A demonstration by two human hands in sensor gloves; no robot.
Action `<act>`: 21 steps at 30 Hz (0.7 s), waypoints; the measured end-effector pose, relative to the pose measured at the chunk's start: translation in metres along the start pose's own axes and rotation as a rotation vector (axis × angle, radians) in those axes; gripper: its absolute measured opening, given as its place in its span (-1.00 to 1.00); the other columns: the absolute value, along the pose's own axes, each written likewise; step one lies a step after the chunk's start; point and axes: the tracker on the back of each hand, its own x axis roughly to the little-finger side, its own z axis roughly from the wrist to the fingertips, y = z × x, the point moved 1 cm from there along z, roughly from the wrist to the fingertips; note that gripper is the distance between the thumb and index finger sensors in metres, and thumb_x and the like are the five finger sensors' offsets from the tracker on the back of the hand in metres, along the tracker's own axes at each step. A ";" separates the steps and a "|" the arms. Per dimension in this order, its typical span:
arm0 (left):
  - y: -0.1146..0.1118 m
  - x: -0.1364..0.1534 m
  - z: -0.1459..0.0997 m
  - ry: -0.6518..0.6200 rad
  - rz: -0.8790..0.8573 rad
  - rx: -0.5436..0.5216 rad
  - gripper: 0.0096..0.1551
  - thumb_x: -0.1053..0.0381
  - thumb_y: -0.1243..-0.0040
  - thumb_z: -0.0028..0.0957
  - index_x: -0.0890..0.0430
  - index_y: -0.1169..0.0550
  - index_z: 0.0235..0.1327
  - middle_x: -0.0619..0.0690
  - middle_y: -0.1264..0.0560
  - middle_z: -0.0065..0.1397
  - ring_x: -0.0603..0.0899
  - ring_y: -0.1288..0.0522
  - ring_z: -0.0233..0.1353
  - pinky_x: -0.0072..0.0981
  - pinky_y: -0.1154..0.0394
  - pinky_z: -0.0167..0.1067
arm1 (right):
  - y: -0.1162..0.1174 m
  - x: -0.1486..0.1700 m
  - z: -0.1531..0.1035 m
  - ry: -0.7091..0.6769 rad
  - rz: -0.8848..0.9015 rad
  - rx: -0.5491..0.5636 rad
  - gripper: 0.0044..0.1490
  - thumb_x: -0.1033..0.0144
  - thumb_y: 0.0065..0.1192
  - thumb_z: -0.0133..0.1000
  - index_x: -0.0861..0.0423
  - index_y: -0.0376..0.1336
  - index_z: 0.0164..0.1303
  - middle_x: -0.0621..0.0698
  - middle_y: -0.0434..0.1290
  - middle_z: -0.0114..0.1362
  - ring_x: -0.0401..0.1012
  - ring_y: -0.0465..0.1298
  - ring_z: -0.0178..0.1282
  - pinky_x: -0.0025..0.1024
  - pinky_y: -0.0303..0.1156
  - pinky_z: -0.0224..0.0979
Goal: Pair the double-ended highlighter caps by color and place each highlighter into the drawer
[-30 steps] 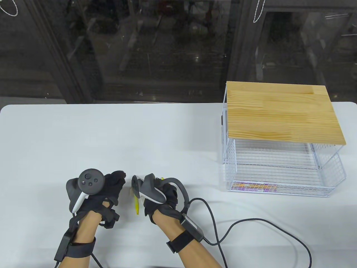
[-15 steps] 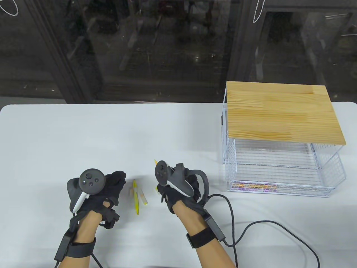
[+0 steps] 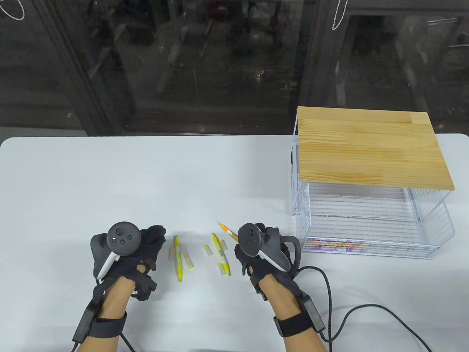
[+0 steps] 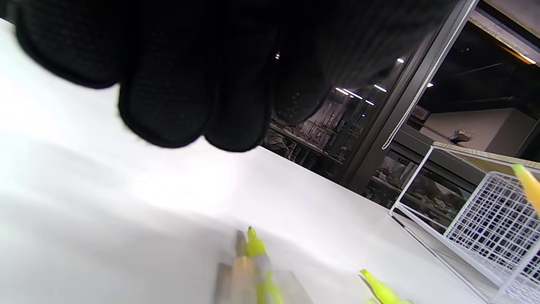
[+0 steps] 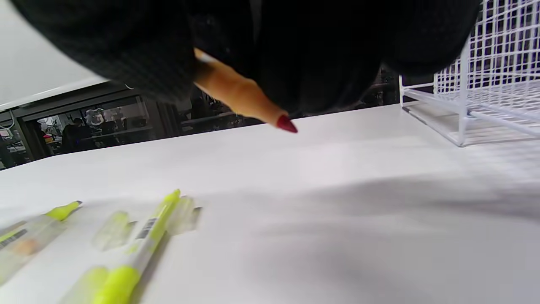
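My right hand (image 3: 244,256) grips an uncapped orange highlighter (image 3: 225,228); its tip sticks out up-left, above the table. In the right wrist view the orange highlighter (image 5: 236,90) ends in a red nib. Two uncapped yellow highlighters lie between my hands: one (image 3: 178,258) near my left hand, the other (image 3: 221,253) near my right. Several clear caps (image 3: 188,258) (image 3: 208,250) lie beside them. My left hand (image 3: 155,236) rests on the table with loosely curled fingers (image 4: 168,105), holding nothing. The wire drawer (image 3: 366,253) stands pulled out at the right, with coloured highlighters (image 3: 333,245) at its front.
The drawer belongs to a white wire rack with a wooden top (image 3: 370,146) at the table's right. A black cable (image 3: 366,308) runs from my right wrist over the table's front right. Beyond the table's far edge is dark glass.
My right hand has moved right, away from my left hand, carrying the orange highlighter. That uncovered the two yellow highlighters and the loose caps. My left hand barely moved.
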 end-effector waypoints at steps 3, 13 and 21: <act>-0.001 -0.002 0.000 -0.001 0.023 -0.001 -0.44 -0.12 -0.26 -0.11 -0.01 -0.70 0.15 0.08 -0.75 0.12 0.32 -0.71 -0.01 0.28 -0.57 -0.04 | 0.004 0.002 -0.001 -0.024 0.014 -0.012 -0.44 -0.01 0.47 -0.06 -0.05 0.43 0.12 0.02 0.63 0.18 -0.03 0.64 0.00 0.01 0.51 0.13; -0.016 -0.004 0.007 0.037 0.098 0.001 -0.47 -0.10 -0.32 -0.14 0.03 -0.74 0.08 0.10 -0.78 0.05 0.28 -0.74 -0.12 0.19 -0.62 -0.12 | 0.005 0.002 -0.002 -0.081 0.001 0.130 -0.34 0.18 0.45 -0.04 0.05 0.41 0.30 0.05 0.57 0.24 -0.04 0.59 0.06 0.02 0.47 0.22; -0.034 -0.007 0.016 0.097 0.240 0.063 -0.51 -0.12 -0.39 -0.18 0.05 -0.79 -0.05 0.07 -0.80 -0.01 0.26 -0.75 -0.13 0.18 -0.64 -0.13 | 0.018 0.006 0.002 -0.085 -0.010 0.111 -0.37 0.13 0.44 -0.04 0.01 0.42 0.27 0.02 0.56 0.24 -0.04 0.58 0.08 0.03 0.47 0.23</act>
